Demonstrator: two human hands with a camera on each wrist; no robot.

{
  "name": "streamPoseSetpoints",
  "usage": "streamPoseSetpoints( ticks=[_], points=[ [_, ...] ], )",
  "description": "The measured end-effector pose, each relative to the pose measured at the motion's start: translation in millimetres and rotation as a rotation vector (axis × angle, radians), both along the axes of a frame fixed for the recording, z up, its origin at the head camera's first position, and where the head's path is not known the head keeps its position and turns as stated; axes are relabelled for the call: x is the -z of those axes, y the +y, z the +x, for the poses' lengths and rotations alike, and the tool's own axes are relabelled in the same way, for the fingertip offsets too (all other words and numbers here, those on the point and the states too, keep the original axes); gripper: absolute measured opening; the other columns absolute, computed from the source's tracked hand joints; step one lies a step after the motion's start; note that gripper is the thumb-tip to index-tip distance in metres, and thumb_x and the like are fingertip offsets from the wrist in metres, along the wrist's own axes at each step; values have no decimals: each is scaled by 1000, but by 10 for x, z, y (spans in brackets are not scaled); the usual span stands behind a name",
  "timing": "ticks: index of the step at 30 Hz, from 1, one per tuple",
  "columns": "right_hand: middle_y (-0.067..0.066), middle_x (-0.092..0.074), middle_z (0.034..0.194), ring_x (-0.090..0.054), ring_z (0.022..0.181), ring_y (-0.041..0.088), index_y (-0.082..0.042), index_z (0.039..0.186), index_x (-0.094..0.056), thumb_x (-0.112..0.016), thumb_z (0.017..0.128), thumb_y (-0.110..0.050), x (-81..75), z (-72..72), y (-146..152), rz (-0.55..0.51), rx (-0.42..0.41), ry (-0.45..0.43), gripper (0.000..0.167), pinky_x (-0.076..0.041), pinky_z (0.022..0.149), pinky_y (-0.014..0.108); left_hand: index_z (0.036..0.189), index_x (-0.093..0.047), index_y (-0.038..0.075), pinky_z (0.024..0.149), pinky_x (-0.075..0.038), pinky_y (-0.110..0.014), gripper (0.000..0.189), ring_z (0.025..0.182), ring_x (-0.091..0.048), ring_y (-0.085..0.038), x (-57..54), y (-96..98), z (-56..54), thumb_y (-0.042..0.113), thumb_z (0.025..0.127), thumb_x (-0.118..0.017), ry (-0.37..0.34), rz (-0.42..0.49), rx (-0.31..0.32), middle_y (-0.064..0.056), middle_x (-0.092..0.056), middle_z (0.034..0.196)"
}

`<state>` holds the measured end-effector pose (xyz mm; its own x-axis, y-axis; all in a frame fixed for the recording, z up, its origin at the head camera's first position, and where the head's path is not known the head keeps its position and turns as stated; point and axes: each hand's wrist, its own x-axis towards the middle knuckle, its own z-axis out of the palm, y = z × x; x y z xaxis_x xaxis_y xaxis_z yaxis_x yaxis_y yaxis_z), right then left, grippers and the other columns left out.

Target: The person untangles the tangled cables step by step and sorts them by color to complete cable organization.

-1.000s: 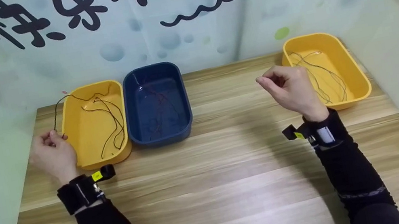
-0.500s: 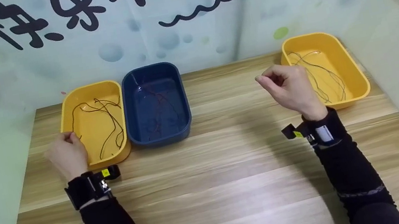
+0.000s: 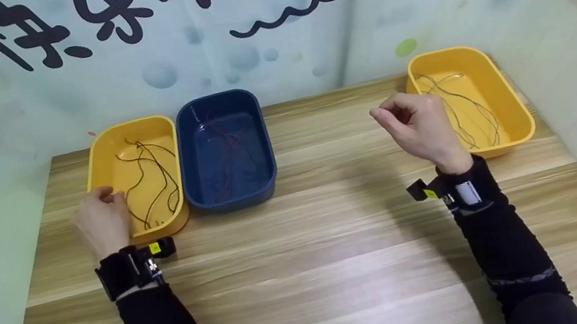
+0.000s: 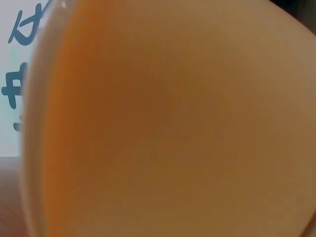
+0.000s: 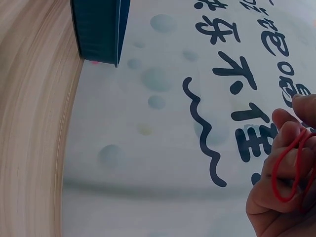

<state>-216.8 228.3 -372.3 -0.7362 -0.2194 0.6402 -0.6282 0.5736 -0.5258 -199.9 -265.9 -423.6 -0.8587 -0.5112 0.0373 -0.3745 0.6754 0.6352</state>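
Note:
My left hand (image 3: 102,221) is at the left side of a yellow bin (image 3: 174,225), its thumb and fingers slightly parted over the rim with no cord visible between them. Several thin black cords (image 3: 165,175) lie loosely across that bin's floor. The bin's yellow wall (image 4: 173,123) fills most of the left wrist view, where only a blurred bit of the hand shows. My right hand (image 3: 422,126) hovers left of another yellow bin (image 3: 516,104), fingers curled. In the right wrist view it grips a looped red cord (image 5: 284,199).
A dark blue bin (image 3: 236,202) with thin reddish cords stands against the left yellow bin. Pale grey cords (image 3: 477,104) lie in the right bin. A printed backdrop (image 3: 299,53) rises behind the wooden table (image 3: 309,277).
My left hand has moved right to the yellow bin and let go of the black cord, which has dropped among the others inside. My right hand has stayed in place.

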Motion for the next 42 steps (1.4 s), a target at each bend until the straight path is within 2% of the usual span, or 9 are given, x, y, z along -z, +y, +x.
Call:
streamPoseSetpoints(
  ticks=[5, 9, 13, 17, 20, 23, 29, 33, 42],
  points=[
    [0, -56, 55, -42, 48, -2, -2, 76, -69, -68, 90, -10, -6, 10, -24, -58, -11, 1, 16, -34, 48, 13, 124, -63, 5, 86, -48, -38, 36, 108, -61, -32, -142, 181, -12, 28, 99, -53, 112, 69, 13, -16, -67, 119],
    [-9, -53, 55, -42, 46, -3, 0, 75, -69, -67, 91, -9, -3, 24, -63, -165, -57, -25, 18, -34, 45, 13, 115, -68, 6, 70, -43, -20, 30, 87, -63, -23, -276, 466, -30, 27, 97, -57, 306, 76, 79, -13, -71, 109],
    [-13, -54, 58, -43, 46, -4, 5, 74, -65, -60, 94, -5, 6, 55, -135, -286, -120, -79, 23, -34, 43, 14, 104, -72, 1, 62, -39, -12, 22, 67, -58, -11, -398, 833, -19, 17, 93, -63, 555, 70, 229, -14, -74, 96],
    [-12, -54, 58, -44, 46, -2, 10, 69, -56, -54, 96, -2, 18, 115, -239, -394, -162, -134, 30, -35, 42, 15, 99, -72, -1, 58, -42, -13, 17, 60, -55, -7, -492, 1272, 57, 13, 92, -64, 673, 120, 449, -13, -73, 87],
    [-10, -52, 57, -43, 45, 1, 9, 64, -50, -50, 98, -4, 36, 166, -332, -467, -192, -161, 36, -35, 41, 16, 98, -71, 1, 57, -46, -17, 15, 59, -57, -9, -508, 1606, 136, 13, 92, -65, 681, 154, 623, -10, -73, 84],
    [-7, -50, 55, -42, 44, 4, 9, 62, -45, -48, 99, -5, 50, 221, -423, -535, -233, -183, 40, -34, 39, 17, 99, -72, 3, 52, -47, -20, 14, 57, -57, -10, -479, 1913, 233, 13, 91, -66, 631, 192, 769, -8, -72, 83],
    [-4, -48, 56, -42, 44, 7, 9, 62, -41, -44, 100, -5, 64, 309, -564, -633, -290, -226, 41, -33, 37, 22, 103, -71, 2, 50, -46, -18, 21, 54, -55, -8, -335, 2357, 398, 19, 93, -65, 506, 193, 973, -9, -74, 90],
    [-4, -48, 57, -42, 45, 7, 8, 61, -37, -46, 102, -13, 107, 330, -635, -690, -342, -230, 47, -33, 37, 22, 103, -71, 3, 52, -46, -15, 23, 55, -57, -8, -243, 2508, 462, 22, 93, -65, 508, 140, 1035, -7, -74, 89],
    [-6, -48, 58, -43, 47, 7, 8, 64, -37, -51, 101, -31, 194, 369, -733, -707, -375, -244, 55, -35, 42, 18, 99, -73, 6, 49, -40, -15, 20, 53, -50, -3, -170, 2631, 508, 23, 93, -65, 501, 125, 1066, 0, -70, 76]
  ],
)
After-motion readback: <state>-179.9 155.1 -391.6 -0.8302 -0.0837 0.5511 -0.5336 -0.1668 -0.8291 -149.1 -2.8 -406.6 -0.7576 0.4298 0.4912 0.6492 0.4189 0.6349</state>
